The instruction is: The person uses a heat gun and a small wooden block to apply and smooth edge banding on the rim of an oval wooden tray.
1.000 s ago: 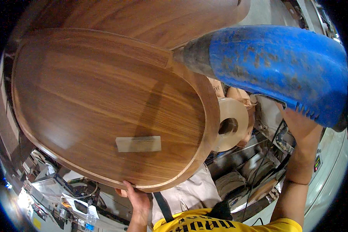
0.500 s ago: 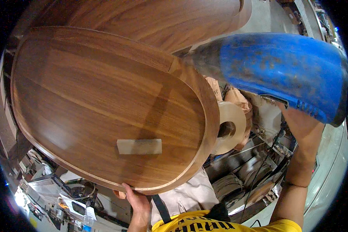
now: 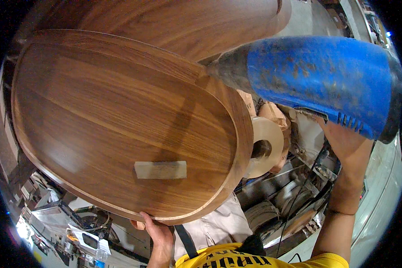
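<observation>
An oval wood-grain panel with a raised rim fills the left and middle of the view. At its near edge my left hand grips the rim, thumb on top and fingers partly hidden underneath. My right hand is closed around the handle of a blue heat gun with a dark, dirty body. The gun lies across the right side, its nozzle pointing left, close by the panel's far right rim. Much of the right hand is hidden beneath the gun. A pale rectangular block rests on the panel near me.
Beyond the panel lies a larger brown wood-grain board. A beige roll of banding stands against the panel's right end, with brown paper-wrapped bundles behind it. Cluttered shelving sits low at right, and a water bottle at lower left.
The heat gun in my right hand has shifted slightly left, its nozzle now nearer the panel's rim. The left hand and the panel have hardly moved.
</observation>
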A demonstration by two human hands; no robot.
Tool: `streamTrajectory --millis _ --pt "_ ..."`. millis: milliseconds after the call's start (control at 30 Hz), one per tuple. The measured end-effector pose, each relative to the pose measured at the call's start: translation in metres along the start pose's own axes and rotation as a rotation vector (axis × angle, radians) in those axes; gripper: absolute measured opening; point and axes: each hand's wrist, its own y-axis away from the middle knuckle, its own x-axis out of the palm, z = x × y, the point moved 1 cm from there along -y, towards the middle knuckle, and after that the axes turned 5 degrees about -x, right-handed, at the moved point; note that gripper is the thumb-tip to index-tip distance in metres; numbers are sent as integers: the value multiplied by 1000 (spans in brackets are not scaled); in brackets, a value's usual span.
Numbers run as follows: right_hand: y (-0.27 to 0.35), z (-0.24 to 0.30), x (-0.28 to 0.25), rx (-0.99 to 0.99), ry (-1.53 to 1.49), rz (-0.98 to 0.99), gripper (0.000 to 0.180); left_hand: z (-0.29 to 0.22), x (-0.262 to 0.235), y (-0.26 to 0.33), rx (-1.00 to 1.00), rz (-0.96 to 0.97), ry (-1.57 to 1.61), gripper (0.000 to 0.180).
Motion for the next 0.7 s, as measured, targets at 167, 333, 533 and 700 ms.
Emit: streamTrajectory --millis 167,333,533,700 --pt "7 -3 -6 11 -73 17 32 -1 -5 -2 -92 73 18 73" --pt "14 -5 -11 55 -52 5 30 8 -21 -18 -16 109 3 75" --pt "22 -11 -14 92 -73 77 36 12 -21 -19 66 -26 -29 74" --pt "44 -28 -18 174 -127 73 54 13 -24 -22 50 11 -46 75"
